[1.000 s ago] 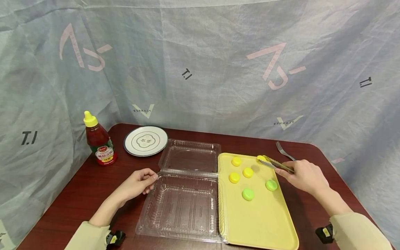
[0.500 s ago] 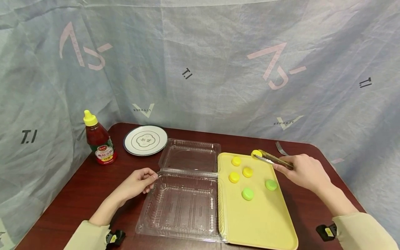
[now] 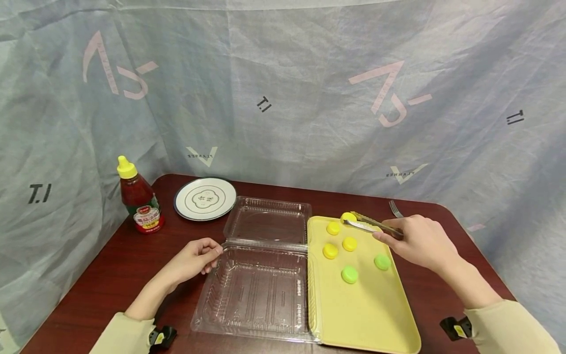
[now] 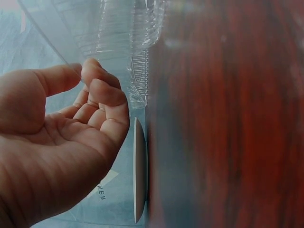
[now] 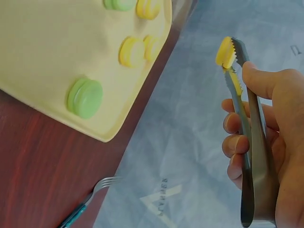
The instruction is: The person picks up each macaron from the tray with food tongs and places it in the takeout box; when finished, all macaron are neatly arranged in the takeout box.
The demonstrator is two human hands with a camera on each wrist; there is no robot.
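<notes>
My right hand (image 3: 422, 241) grips metal tongs (image 5: 259, 156), their serrated tips pinching a yellow macaron (image 5: 225, 52). In the head view that macaron overlaps the far edge of the yellow tray (image 3: 367, 314). On the tray lie several other macarons, such as a yellow one (image 3: 330, 250), a green one (image 3: 349, 274) and another green one (image 3: 382, 262). My left hand (image 3: 194, 258) pinches the left edge of a clear plastic clamshell box (image 3: 261, 290) between thumb and fingers. The box lies spread wide, its lid (image 3: 269, 221) folded back, and its right rim overlaps the tray.
At the back left stands a ketchup bottle (image 3: 140, 196) with a yellow cap. Beside it is a white plate (image 3: 205, 199) with a dark rim. A fork (image 3: 395, 209) lies behind my right hand. A grey cloth (image 3: 283, 98) hangs behind the dark wooden table (image 3: 110, 275).
The tongs have lifted the yellow macaron from the tray's far right corner and carried it left. My right hand moved left with them. My left hand stays at the box edge.
</notes>
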